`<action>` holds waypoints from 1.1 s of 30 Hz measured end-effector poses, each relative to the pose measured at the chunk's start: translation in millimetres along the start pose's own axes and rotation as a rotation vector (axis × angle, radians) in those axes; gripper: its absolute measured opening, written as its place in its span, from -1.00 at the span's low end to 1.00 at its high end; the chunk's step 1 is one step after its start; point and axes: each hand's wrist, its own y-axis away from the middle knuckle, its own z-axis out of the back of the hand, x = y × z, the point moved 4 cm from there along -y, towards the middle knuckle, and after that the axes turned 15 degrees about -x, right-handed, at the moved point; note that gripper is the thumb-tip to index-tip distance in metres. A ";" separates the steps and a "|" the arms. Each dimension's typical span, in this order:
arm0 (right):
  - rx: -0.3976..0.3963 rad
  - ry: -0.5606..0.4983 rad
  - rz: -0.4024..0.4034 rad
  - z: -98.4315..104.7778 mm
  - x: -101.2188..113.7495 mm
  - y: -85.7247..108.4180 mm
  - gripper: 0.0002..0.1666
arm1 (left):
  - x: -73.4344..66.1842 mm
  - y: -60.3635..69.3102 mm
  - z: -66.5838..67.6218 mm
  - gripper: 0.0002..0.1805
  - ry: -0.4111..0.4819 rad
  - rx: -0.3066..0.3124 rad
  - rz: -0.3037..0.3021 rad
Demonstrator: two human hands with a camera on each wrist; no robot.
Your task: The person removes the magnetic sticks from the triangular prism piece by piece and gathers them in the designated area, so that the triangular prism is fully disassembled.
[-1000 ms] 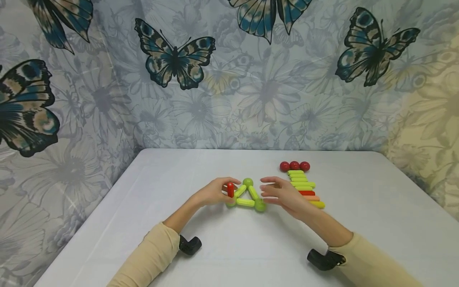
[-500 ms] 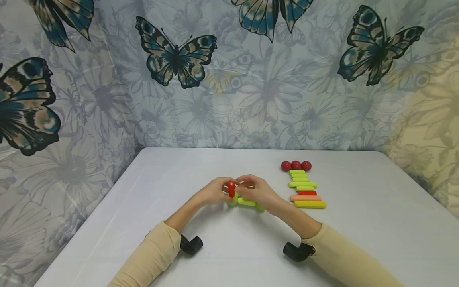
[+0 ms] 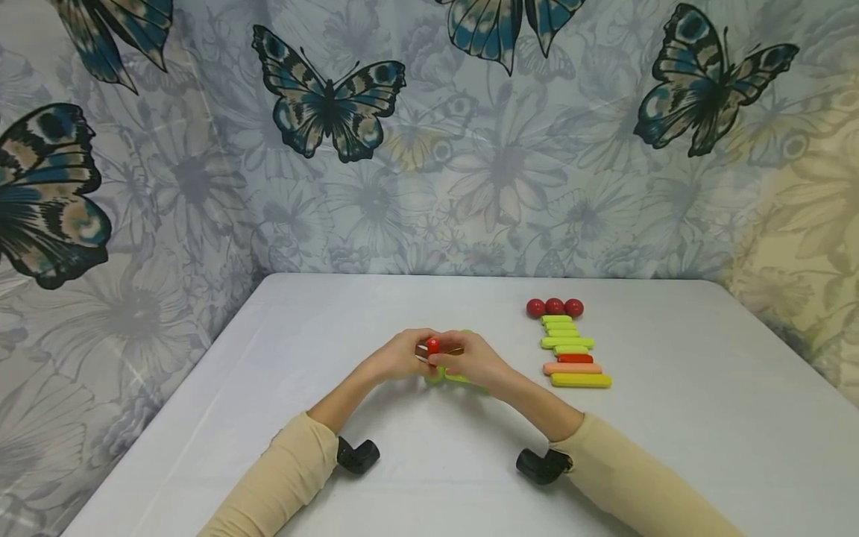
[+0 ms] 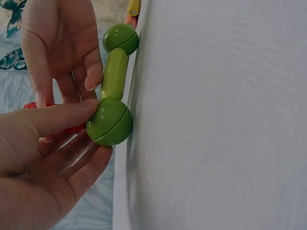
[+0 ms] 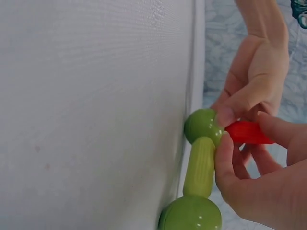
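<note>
Right atop the green ball, up stands the red rod, and the right hand has it pinched among its fingers! Left hand grasps the ball itself, thumb pressed to its side. Out from that ball runs a lime rod, meeting a second green ball; well off to the first ball's right lies a row of rods, three red balls at its far end.

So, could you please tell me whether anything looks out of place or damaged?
Nothing looks damaged or spilled. The one slight oddity, in the row in front of the three shiny dark red balls, is a long lime-green stick: it lies between shorter lime-green sticks and juts past them.
</note>
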 end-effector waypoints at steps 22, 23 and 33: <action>0.024 -0.135 -0.050 3.6 -6.2 -3.1 -0.56 | -0.1 1.7 1.6 -0.46 -0.048 -0.008 0.032; 0.022 -0.141 -0.061 4.4 -5.6 -3.5 -0.57 | 0.0 1.5 1.5 -0.45 -0.052 -0.009 0.034; 0.015 -0.150 -0.080 12.3 0.4 -0.2 -0.62 | 0.2 0.1 1.3 -0.42 -0.054 0.008 0.047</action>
